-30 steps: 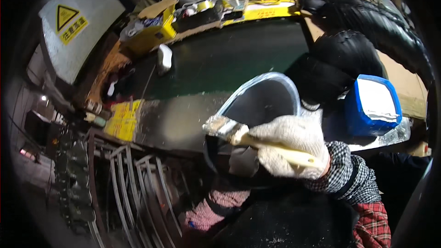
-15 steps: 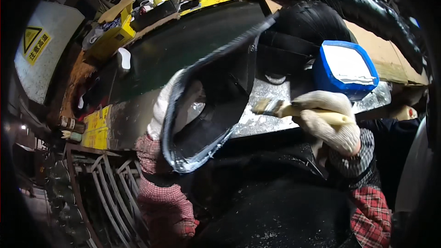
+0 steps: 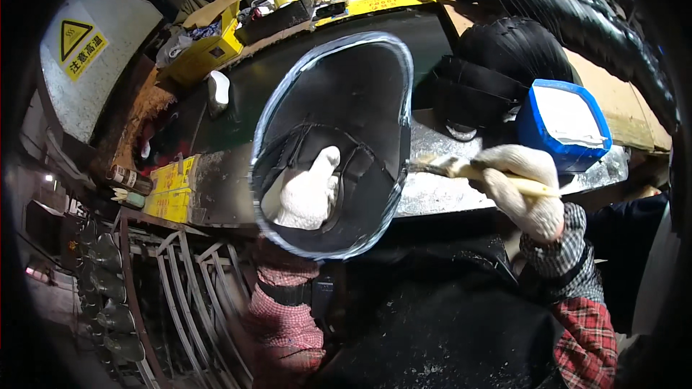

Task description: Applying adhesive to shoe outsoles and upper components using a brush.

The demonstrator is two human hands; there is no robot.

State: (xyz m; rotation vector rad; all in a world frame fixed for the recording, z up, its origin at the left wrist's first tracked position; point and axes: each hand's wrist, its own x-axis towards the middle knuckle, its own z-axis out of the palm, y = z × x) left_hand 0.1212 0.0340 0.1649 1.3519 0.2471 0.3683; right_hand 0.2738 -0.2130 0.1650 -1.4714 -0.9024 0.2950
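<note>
My left hand (image 3: 308, 198), in a white knit glove, shows inside the lower part of a hollow black piece (image 3: 360, 86). The piece has an oval outline and resembles a shoe upper. Its rim carries a pale, wet-looking coat. One gloved digit points up against the inner wall, and the hand holds the piece tilted towards me; the other fingers are partly hidden. My right hand (image 3: 522, 184), gloved too, is closed round the handle of a paintbrush (image 3: 450, 166). The bristles meet the right side of the rim. Behind that hand stands a blue tub (image 3: 537, 126) of white paste.
Black ribbed pieces (image 3: 512, 50) are stacked beyond the tub. A white-smeared metal surface (image 3: 432, 198) lies under the brush. On the dark bench sits a small white-topped object (image 3: 218, 91). A yellow box (image 3: 205, 57) stands at the back left, and a metal rack (image 3: 180, 281) stands lower left.
My left hand has turned the black piece so its open side faces me, bringing the glove into sight inside it. The brush now meets the rim; before, it was apart from it.
</note>
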